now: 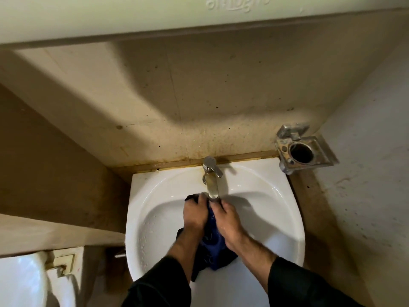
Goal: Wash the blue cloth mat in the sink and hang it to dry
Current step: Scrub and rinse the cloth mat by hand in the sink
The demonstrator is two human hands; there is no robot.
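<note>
— Left of the tap point(211, 179)?
— Left hand point(195, 214), curled round the blue cloth mat point(213, 244), inside the sink point(155, 218).
— Right of the tap?
— Right hand point(228, 224), gripping the same mat, bunched just below the spout. Farther right, a metal holder point(304, 149) on the wall.

Lighting: dim, warm, from above. Broad shadow of an overhead ledge lay across the wall behind the faucet point(211, 178). Faucet shadow fell rightward on the sink point(285, 196). Soft glare on the basin rim beside the faucet. Wide-angle bending at the edges; overall softness, slight blur.
</note>
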